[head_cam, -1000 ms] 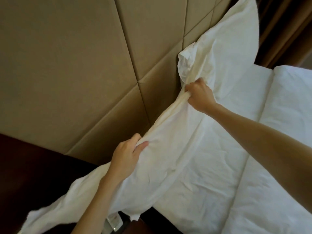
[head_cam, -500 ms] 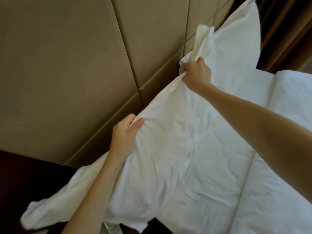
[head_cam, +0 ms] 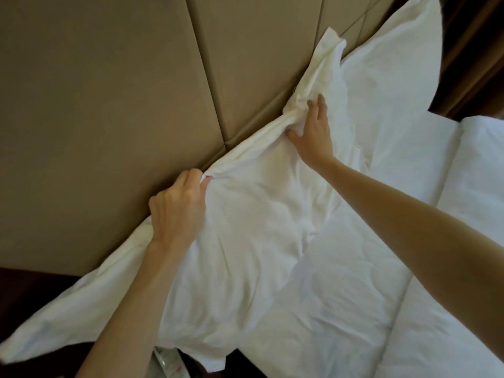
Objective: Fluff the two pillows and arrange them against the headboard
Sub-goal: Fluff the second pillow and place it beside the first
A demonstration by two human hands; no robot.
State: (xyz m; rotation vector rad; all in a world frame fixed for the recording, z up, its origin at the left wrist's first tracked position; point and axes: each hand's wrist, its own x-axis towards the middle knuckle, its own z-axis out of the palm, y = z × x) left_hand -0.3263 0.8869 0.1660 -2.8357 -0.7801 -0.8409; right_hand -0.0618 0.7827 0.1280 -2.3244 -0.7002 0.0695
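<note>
A limp white pillow (head_cam: 245,241) leans with its top edge against the tan padded headboard (head_cam: 114,110). My left hand (head_cam: 177,211) is shut on that top edge near the middle. My right hand (head_cam: 313,132) pinches the bunched fabric further right, fingers partly spread. A second white pillow (head_cam: 395,69) stands upright against the headboard at the upper right, just beyond my right hand. The near pillow's left corner droops off the bed's side.
The white bed sheet (head_cam: 354,309) and a folded white duvet (head_cam: 477,186) fill the lower right. Dark wood furniture (head_cam: 24,290) lies at the lower left below the headboard. Dark curtains (head_cam: 474,50) hang at the upper right.
Both hands have lifted the near pillow's top edge higher against the headboard. My right hand has loosened from a fist to a spread-fingered pinch. The view has shifted closer.
</note>
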